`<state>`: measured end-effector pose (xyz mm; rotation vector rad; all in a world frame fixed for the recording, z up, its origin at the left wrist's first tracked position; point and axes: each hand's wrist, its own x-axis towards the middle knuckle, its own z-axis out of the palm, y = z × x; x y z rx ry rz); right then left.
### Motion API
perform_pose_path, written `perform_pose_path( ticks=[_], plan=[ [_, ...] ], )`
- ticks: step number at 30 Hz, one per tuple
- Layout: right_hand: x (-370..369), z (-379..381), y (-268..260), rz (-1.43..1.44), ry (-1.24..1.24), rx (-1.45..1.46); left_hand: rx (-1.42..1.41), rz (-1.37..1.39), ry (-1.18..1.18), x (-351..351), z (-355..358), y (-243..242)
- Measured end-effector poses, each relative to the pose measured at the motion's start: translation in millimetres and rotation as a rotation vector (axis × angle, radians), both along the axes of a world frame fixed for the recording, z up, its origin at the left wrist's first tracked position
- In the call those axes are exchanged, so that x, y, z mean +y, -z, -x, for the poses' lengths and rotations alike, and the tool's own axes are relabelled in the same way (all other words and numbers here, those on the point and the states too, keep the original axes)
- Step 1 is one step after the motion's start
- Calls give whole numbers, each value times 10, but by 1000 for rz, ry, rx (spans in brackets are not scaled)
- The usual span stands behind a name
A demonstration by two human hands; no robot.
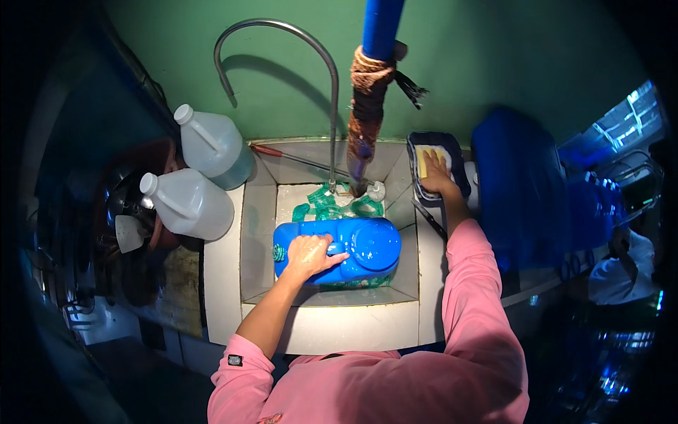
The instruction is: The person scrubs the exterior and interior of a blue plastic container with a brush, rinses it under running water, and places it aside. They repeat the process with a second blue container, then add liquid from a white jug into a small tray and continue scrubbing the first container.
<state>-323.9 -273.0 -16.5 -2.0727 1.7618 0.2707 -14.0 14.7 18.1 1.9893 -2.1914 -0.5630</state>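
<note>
A wet blue plastic water jug [371,249] lies in a tiled sink [401,249], its round cap at the right end. My left hand [311,254] grips the jug's handle from above. Off to the right, my right hand [437,170] rests on a yellow sponge [422,159] inside a dark rectangular tub [462,183]. The palm covers part of the sponge, so I cannot tell whether the fingers grip it. Green netting [318,206] lies under and behind the jug on the sink floor.
A curved metal faucet [335,106] and a cloth-wrapped blue pipe [365,106] rise behind the sink. Two translucent jugs [190,206] stand left. A knife [430,218] lies by the right rim. Large blue containers [516,206] stand right; farther off is a person in white [625,270].
</note>
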Motion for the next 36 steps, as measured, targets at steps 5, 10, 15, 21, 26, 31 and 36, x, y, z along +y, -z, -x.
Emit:
perform_pose_path(
  ticks=[5, 10, 15, 21, 26, 31, 36],
  plan=[
    [-19, 1, -53, 163, 34, -128, 16, 38, 19, -18, -33, 14],
    [-17, 23, -188, 285, 214, -231, 58, 29, 46, -39, -55, 2],
    [226, 57, -223, 649, -11, -140, 102, 9, 18, -23, -87, 42],
    [1333, -259, -323, 846, 213, -744, 446, 439, -111, 88, -204, 89],
    [2511, -1396, -580, 571, -194, -1129, 504, 718, -344, 552, -579, 0],
    [2677, -2985, -1005, 423, -562, -1306, 496, 729, -554, 1270, -1154, -107],
    [2637, -4385, -1202, 450, -543, -1325, 532, 729, -654, 1730, -1547, -194]
  ],
)
